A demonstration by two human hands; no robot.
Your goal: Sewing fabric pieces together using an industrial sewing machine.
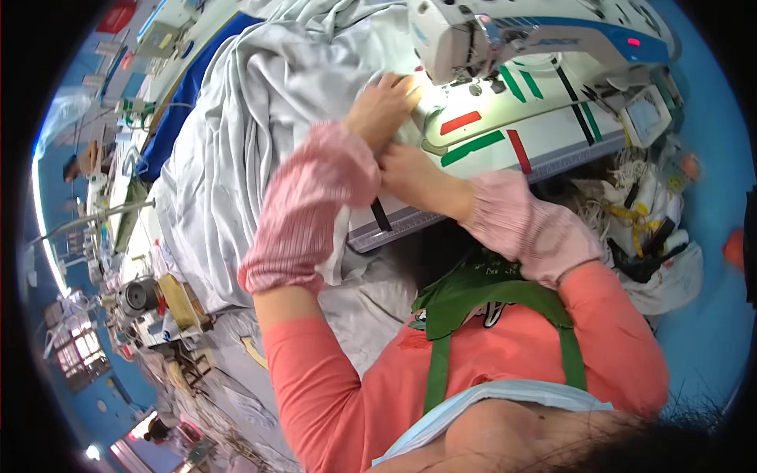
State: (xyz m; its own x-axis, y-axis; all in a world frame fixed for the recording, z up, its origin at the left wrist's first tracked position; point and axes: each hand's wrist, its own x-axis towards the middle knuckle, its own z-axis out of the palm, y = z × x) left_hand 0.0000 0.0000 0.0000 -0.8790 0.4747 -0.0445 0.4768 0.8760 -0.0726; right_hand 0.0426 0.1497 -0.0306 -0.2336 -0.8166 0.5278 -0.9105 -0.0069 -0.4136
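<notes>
While no finished seam could be seen and sewing presumably remained, soft pale-grey cloth (244,130) at upper left was touched by the bare left hand (382,110), neither its finger grip nor the bare right hand's (418,180) being discernible.

- The fingertips of the left grip (384,110) are blurred, and whether the grey cloth (256,118) is pinched by them cannot be told.
- The fingers of the right grip (422,177) are partly hidden at the left wrist; anything held there cannot be made out.
- The grey cloth is cut off by the far edge and smeared by blur just left of the left grip.
- The top of the sewing machine (544,49) is cut off by the far edge; its needle is too small to be made out.
- Part of the desk (564,118) is covered by the right sleeve (532,221).
</notes>
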